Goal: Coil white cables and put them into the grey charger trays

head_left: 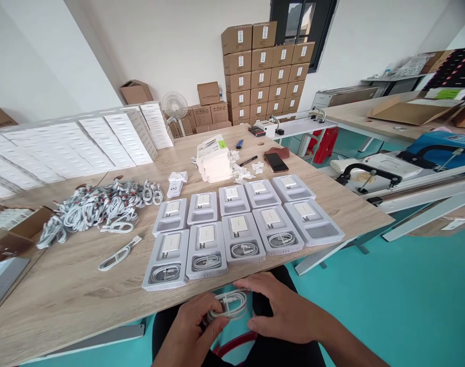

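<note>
Below the table edge, my left hand (196,326) grips a coiled white charging cable (234,305) between thumb and fingers. Beside the coil is my right hand (280,308), its thumb and fingers apart; whether its fingertips touch the cable I cannot tell. Just beyond my hands, two rows of pale grey plastic trays (165,283) stand on the table. Each tray carries a white charger plug (206,233) in its upper recess. Several front-row trays also have a coiled cable (207,262) in the lower recess, while the rightmost front tray (324,232) shows a bare lower recess.
On the left lie a heap of bundled cables (113,204) and one separate cable (119,253). White boxes (113,140) are stacked behind. Farther back are small white boxes (174,187), a paper stack (214,165) and a phone (276,162). A sealing machine (373,171) stands right.
</note>
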`<state>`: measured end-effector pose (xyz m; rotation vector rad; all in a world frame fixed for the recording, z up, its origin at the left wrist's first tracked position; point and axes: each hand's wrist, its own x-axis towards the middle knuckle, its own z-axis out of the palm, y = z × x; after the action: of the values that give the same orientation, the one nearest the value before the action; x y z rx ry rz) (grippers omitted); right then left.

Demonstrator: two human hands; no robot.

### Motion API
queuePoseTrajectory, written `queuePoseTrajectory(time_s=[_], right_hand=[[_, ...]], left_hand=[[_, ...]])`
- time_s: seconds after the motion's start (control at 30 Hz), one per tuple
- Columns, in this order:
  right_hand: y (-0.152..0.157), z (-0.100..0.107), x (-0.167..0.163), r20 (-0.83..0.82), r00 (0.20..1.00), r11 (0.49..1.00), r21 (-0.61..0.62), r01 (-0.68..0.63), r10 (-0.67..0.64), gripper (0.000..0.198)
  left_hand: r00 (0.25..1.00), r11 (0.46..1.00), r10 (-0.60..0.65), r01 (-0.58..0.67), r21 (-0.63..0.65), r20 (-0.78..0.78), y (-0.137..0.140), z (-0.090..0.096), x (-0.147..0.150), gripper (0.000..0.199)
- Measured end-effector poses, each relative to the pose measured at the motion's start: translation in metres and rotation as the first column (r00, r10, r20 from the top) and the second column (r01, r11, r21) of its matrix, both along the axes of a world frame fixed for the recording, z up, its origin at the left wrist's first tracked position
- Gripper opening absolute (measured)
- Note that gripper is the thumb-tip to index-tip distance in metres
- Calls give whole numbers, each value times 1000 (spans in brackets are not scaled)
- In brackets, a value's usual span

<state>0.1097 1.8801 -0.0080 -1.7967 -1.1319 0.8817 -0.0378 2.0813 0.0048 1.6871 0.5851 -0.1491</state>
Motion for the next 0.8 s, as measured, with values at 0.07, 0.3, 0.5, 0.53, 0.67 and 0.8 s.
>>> queuePoseTrajectory(time_s=[0.07, 0.3, 0.5, 0.53, 0.67, 0.8], right_hand=[[3, -1, 0, -94, 994, 998, -23, 56, -58, 44], [20, -13, -14, -17, 993, 987, 109, 121, -119, 19], [25, -33, -16, 404, 893, 969, 217, 120, -201, 12], [26, -36, -17, 513, 828, 964, 236, 119, -228, 16], [30, -37, -26, 654, 706, 962, 166, 215, -271, 20], [32, -20, -35, 226, 942, 969, 31, 246, -247, 22]], left_hand=[[999, 1000, 6, -7, -27, -41, -2, 3, 1, 39], [989, 967, -37, -1, -254, -143, -15, -7, 2, 53], [978, 991, -55, 29, -129, -204, -13, -14, 1, 51], [983, 996, -35, 20, -87, -179, -12, -16, 1, 49], [993, 994, 39, -26, 108, -114, -14, -26, 1, 36], [994, 996, 24, -14, 91, -106, -23, -33, 1, 30]])
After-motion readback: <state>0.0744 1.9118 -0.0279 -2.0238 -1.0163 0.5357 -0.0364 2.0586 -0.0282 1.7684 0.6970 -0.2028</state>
